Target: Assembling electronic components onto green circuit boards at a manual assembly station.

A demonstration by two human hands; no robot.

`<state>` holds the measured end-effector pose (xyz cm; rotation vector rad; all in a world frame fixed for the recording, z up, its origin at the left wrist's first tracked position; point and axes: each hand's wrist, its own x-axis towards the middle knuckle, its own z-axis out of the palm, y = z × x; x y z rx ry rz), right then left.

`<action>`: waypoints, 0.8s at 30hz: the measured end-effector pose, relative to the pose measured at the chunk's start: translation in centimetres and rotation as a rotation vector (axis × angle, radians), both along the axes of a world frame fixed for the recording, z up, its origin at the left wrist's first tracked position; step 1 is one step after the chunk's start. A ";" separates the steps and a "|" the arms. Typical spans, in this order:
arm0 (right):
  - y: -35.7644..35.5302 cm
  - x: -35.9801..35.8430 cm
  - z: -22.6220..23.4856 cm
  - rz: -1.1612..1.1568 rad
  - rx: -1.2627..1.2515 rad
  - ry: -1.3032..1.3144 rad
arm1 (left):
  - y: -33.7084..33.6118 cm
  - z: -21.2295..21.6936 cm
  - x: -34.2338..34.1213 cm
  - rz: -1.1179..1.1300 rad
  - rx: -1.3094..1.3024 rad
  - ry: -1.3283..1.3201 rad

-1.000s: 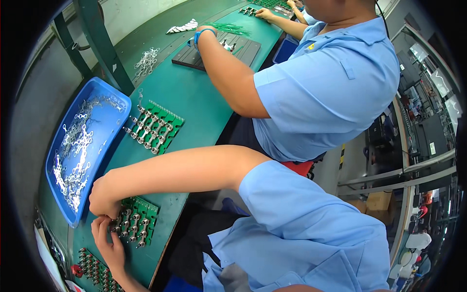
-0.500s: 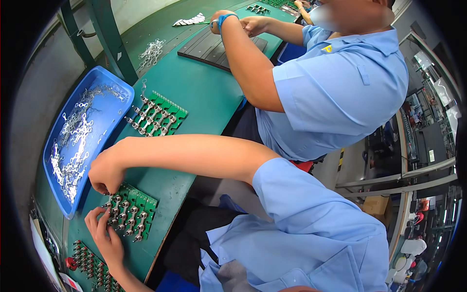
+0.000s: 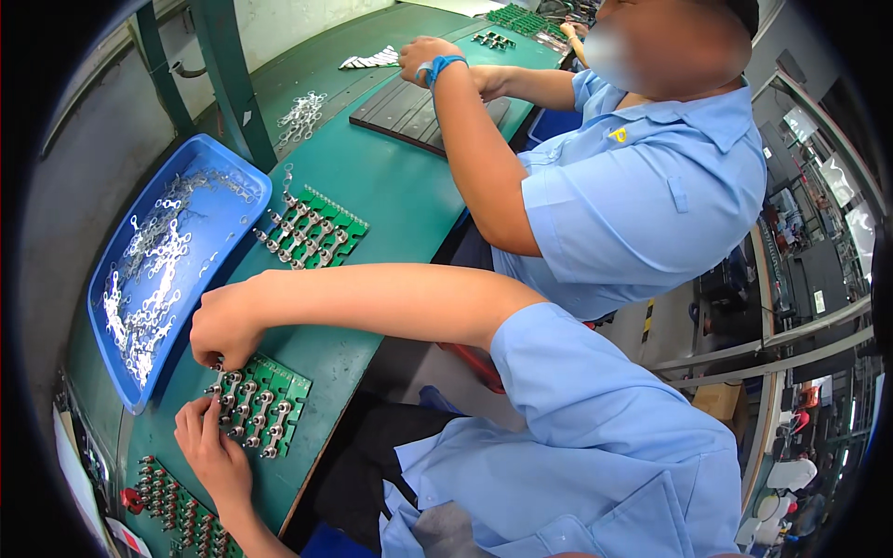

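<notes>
On the green table lies a green circuit board (image 3: 294, 389) with rows of metal cylindrical parts, several bridged by flat silver two-ring links. My right hand (image 3: 228, 324) reaches across from the right and bends down over its far-left corner. Its fingertips are pinched together at a metal part there; what they hold is hidden. At the board's left edge, my left hand (image 3: 212, 456) grips with bent fingers, its fingertips against the outer metal parts. Beyond my right hand stands a blue tray (image 3: 244, 179) of loose silver links (image 3: 153, 321).
Another populated board (image 3: 321, 232) lies beyond my right forearm, a third (image 3: 181, 507) at lower left. Loose links (image 3: 302, 116), a dark slatted plate (image 3: 395, 116) and a striped glove (image 3: 370, 59) lie farther off. A co-worker in a blue shirt (image 3: 642, 186) sits to the right.
The view has shifted slightly, so the scene sits a little lower and farther right. My left fingers have drawn closer together at the board's edge. My right hand stays at the same corner.
</notes>
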<state>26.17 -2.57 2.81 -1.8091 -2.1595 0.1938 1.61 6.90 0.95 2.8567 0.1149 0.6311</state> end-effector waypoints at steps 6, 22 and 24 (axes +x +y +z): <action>-0.2 0.3 -0.3 -0.006 0.010 0.040 | 0.4 0.4 0.5 -0.002 -0.037 0.017; 1.5 0.0 0.7 0.151 -0.034 0.324 | 1.7 -0.8 -0.4 0.153 -0.469 -0.095; 2.0 -0.4 0.8 0.164 -0.057 0.316 | 1.9 -1.1 -0.7 0.177 -0.472 -0.127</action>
